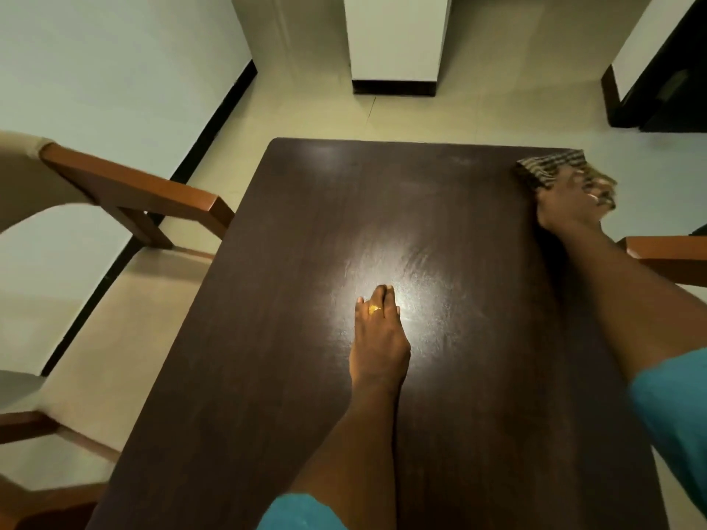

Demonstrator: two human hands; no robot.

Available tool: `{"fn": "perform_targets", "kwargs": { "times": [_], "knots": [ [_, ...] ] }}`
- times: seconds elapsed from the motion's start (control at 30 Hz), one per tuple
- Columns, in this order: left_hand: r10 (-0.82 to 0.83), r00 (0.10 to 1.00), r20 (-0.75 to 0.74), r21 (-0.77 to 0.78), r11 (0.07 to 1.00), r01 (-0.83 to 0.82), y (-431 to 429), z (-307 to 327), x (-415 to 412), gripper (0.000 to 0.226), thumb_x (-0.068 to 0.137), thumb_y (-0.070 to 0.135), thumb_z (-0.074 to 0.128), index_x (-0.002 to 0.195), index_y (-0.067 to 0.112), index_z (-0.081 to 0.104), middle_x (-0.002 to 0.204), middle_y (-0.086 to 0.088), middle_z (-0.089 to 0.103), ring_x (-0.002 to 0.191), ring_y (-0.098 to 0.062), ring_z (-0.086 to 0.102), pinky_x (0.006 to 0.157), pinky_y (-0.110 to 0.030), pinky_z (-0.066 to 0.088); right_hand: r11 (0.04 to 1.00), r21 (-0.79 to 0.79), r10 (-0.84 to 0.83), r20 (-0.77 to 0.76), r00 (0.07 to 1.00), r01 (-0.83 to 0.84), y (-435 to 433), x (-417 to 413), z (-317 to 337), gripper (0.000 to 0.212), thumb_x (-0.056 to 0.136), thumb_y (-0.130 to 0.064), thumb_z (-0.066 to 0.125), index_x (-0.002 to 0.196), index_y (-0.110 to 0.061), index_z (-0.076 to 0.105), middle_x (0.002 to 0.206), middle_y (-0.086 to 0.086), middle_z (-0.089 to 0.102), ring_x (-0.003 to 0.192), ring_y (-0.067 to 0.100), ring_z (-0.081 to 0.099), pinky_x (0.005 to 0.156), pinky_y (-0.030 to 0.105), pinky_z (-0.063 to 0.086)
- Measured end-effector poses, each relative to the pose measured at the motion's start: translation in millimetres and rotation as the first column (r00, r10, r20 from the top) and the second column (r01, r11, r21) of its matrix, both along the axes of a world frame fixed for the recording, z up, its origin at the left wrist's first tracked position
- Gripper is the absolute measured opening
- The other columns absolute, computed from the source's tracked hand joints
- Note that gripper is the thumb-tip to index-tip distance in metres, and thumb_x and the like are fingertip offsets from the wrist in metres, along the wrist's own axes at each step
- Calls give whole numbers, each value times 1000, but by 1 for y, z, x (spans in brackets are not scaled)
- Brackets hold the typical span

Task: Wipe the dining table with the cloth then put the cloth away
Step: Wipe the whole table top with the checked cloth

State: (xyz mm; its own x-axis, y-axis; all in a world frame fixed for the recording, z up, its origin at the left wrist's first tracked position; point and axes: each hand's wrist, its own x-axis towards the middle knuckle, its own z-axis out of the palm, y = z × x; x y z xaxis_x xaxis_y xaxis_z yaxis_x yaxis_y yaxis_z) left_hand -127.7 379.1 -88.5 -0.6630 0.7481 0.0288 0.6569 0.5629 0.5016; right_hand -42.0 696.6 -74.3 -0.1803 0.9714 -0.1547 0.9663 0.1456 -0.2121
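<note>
The left hand's fingers [383,297] lie straight and close together, flat on the dark wooden dining table [260,338] and holding nothing. A gold ring [373,309] sits on one of them. The left hand [378,338] rests near the table's middle, in a bright patch of reflected light, pointing toward 12 o'clock. Its bare forearm runs back to a teal sleeve [302,512] at 6 o'clock.

The right hand's fingers [597,193] are blurred, so I cannot tell whether they lie flat on the cloth or curl round it. The right hand [566,202] sits on top of the checked cloth [547,168], which lies at the table's far right corner, at about 2 o'clock, touching the edge. That arm ends in a second teal sleeve [673,407] at 4 o'clock.

A wooden-armed chair [134,189] with pale upholstery stands at 9 o'clock, just beside the table. Another wooden chair arm [665,258] shows at 3 o'clock.
</note>
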Motion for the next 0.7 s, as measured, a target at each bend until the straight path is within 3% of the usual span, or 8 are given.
{"fn": "perform_targets", "kwargs": {
  "times": [0.07, 0.13, 0.23, 0.33, 0.43, 0.47, 0.57, 0.7],
  "knots": [
    [-13, 997, -77, 36, 999, 16, -2, -3, 1, 47, 88, 3, 55, 134, 5, 45, 137, -7, 50, 130, -27, 45, 111, -35, 19, 994, -7, -106, -30, 994, 106, 8, 7, 1, 48, 96, -31, 39, 138, -11, 28, 149, 21, 30, 135, 48, 27, 110, 61, 22],
    [4, 997, -80, 37, 999, -1, -2, -3, 0, 53, 73, 6, 74, 123, 8, 58, 123, -2, 62, 116, -21, 59, 103, -32, 30, 993, -29, -113, -4, 994, 113, 6, -3, 3, 48, 97, -29, 37, 141, -12, 27, 151, 21, 25, 137, 48, 23, 111, 63, 16],
    [-18, 1000, -4, -6, 1000, 18, -5, 0, 1, 45, 91, 5, 49, 136, 6, 42, 140, -5, 48, 132, -25, 44, 111, -34, 14, 995, -46, -89, 30, 996, 90, 0, -31, 7, 52, 98, -29, 33, 147, -15, 21, 157, 19, 13, 141, 47, 10, 113, 63, 3],
    [-37, 997, -68, -19, 999, 36, -3, -2, -1, 37, 86, 12, 48, 122, 10, 58, 122, 1, 62, 114, -19, 60, 102, -31, 37, 996, -70, 50, 32, 998, -47, -10, -73, 6, 53, 98, -29, 33, 148, -17, 21, 157, 16, 13, 142, 46, 7, 113, 62, 4],
    [-76, 987, -139, -85, 994, 65, -3, -3, -1, 37, 81, 15, 57, 119, 12, 60, 118, 4, 63, 116, -14, 48, 98, -31, 44, 962, -75, 265, 16, 964, -263, -41, -128, 5, 54, 98, -29, 30, 149, -18, 18, 159, 14, 10, 143, 46, 5, 113, 62, 2],
    [-70, 983, -171, -86, 995, 56, -2, -4, -1, 37, 82, 14, 56, 119, 12, 60, 119, 4, 63, 117, -14, 45, 100, -32, 42, 940, -77, 335, -1, 942, -334, -56, -145, 4, 53, 97, -28, 31, 149, -18, 20, 159, 14, 9, 143, 46, 5, 113, 63, 2],
    [-77, 988, -133, -168, 984, 55, 0, -4, -2, 42, 86, 16, 35, 119, 10, 59, 118, 2, 63, 112, -15, 59, 104, -37, 33, 829, -34, 558, -23, 830, -558, -106, -184, -2, 51, 97, -29, 33, 147, -22, 25, 159, 13, 11, 143, 46, 6, 113, 63, 3],
    [-65, 996, -57, -132, 990, 57, 3, 2, 0, 42, 84, 18, 34, 114, 14, 63, 115, 5, 65, 106, -13, 64, 99, -31, 41, 693, -5, 721, -23, 693, -721, -130, -195, -7, 46, 100, -35, 29, 146, -31, 28, 159, 10, 13, 144, 42, 7, 115, 60, 6]
  ]
}}
